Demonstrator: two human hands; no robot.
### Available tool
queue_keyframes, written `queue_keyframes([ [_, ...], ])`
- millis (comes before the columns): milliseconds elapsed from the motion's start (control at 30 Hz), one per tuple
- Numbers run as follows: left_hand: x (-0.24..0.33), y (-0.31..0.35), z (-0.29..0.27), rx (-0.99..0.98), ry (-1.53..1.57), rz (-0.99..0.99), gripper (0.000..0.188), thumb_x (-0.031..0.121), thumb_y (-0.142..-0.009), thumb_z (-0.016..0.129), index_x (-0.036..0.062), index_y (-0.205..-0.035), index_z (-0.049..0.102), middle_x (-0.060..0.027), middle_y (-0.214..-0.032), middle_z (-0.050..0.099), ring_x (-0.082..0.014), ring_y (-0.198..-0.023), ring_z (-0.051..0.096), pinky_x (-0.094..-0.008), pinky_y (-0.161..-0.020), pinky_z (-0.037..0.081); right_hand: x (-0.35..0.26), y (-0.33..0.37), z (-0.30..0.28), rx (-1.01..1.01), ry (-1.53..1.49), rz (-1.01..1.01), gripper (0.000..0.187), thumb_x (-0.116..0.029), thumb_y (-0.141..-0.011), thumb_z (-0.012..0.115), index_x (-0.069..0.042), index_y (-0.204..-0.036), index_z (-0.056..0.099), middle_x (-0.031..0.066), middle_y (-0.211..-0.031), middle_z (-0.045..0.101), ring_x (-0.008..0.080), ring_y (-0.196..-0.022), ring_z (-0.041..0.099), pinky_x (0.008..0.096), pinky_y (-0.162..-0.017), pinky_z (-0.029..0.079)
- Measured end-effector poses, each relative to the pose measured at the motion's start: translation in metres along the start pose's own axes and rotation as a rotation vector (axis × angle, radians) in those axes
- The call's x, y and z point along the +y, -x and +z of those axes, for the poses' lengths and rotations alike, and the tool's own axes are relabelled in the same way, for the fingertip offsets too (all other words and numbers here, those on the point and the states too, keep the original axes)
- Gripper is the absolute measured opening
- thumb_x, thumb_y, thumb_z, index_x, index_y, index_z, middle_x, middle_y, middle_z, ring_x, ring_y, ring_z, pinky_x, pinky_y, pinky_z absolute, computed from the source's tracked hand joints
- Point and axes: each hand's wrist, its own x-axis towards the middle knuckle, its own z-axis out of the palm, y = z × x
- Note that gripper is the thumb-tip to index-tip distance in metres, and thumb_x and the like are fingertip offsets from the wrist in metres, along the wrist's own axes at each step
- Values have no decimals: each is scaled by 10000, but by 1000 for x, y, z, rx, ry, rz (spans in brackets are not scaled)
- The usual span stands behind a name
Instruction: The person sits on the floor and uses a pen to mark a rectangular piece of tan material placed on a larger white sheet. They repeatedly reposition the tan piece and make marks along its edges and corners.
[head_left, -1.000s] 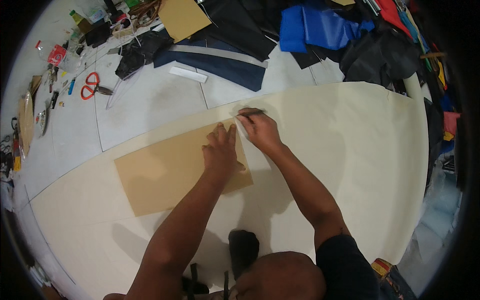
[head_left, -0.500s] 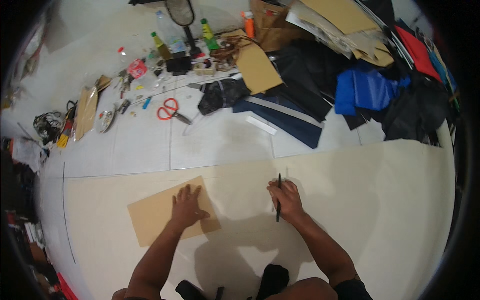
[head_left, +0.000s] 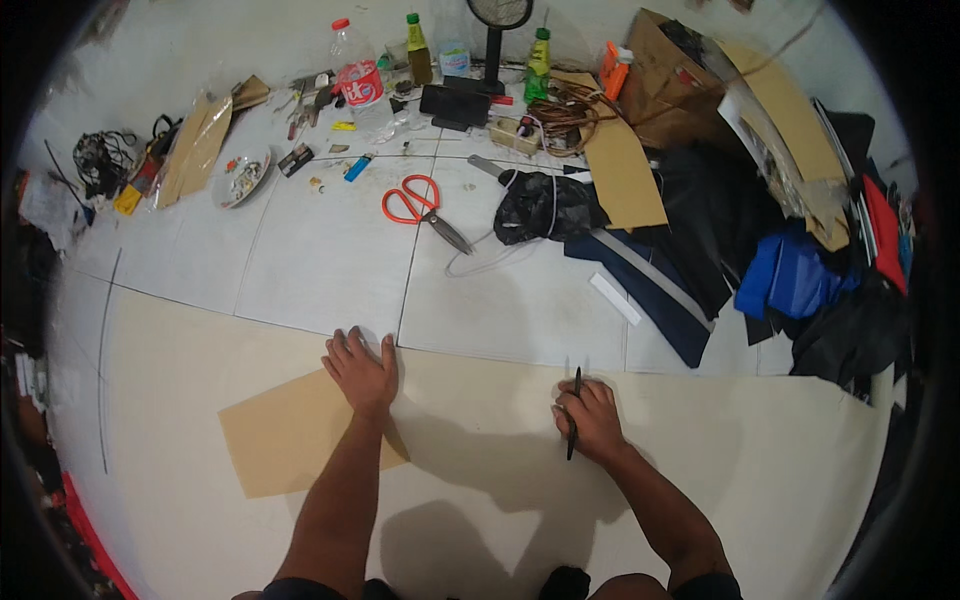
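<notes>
A large cream sheet point(head_left: 700, 480) is spread over the tiled floor before me. On its left part lies a tan cardboard rectangle point(head_left: 275, 430), tilted, its far right corner hidden under my left hand and forearm. My left hand point(head_left: 362, 372) is open with its fingers stretched out, reaching to the far edge of the sheet. Farther right, my right hand point(head_left: 594, 418) is closed on a slim black pen point(head_left: 572, 435), which points away from me just above or on the sheet. Whether the pen's tip touches the sheet, I cannot tell.
Beyond the sheet lie red-handled scissors point(head_left: 428, 212), a black plastic bundle point(head_left: 548, 207) and dark blue fabric point(head_left: 655, 310). Several bottles, including a red-labelled one point(head_left: 358, 80), line the wall. At the left is a small dish point(head_left: 242, 178); at the right, a blue folded item point(head_left: 790, 278).
My left hand has slid from the middle of the cardboard to the sheet's far edge. My right hand still holds the pen. The view has shifted, moving the background rightward.
</notes>
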Motion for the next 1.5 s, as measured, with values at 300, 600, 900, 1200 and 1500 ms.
queue_keyframes([
  [300, 0, -6, -1, -86, 21, -93, 678, 497, -926, 609, 26, -1403, 506, -258, -1525, 391, -445, -1473, 276, -610, -1224, 153, -11, -136, -29, 54, 45, 14, 199, -147, -847, 728, -90, -988, 599, 101, -1128, 684, 331, -1032, 595, 488, -975, 404],
  [600, -3, -14, -10, -225, 27, -159, 703, 497, -912, 612, 9, -1406, 499, -267, -1547, 352, -450, -1505, 203, -621, -1236, 99, 32, -380, -27, 20, 336, -280, 163, -121, -858, 687, -87, -990, 598, 132, -1280, 652, 358, -1269, 531, 598, -1154, 293],
  [900, -8, -9, 2, -164, -10, -109, 679, 454, -852, 656, -4, -1338, 534, -283, -1502, 395, -490, -1460, 272, -656, -1204, 171, 81, -587, 29, 3, 607, -535, 263, -277, -918, 659, -84, -1095, 626, 157, -1389, 607, 384, -1435, 418, 670, -1214, 177],
  [1200, -6, -11, -2, -151, -26, -82, 689, 443, -851, 665, -24, -1337, 522, -296, -1498, 392, -501, -1451, 290, -652, -1196, 187, 105, -608, 45, -5, 609, -585, 298, -360, -926, 657, -83, -1023, 606, 172, -1335, 637, 399, -1435, 417, 682, -1216, 150],
  [1500, -4, -10, -3, -163, -26, -63, 710, 442, -864, 650, -10, -1386, 483, -289, -1501, 394, -489, -1462, 282, -650, -1203, 181, 97, -594, 31, 53, 577, -500, 300, -343, -925, 669, -76, -1048, 610, 186, -1353, 625, 386, -1420, 433, 691, -1206, 146],
])
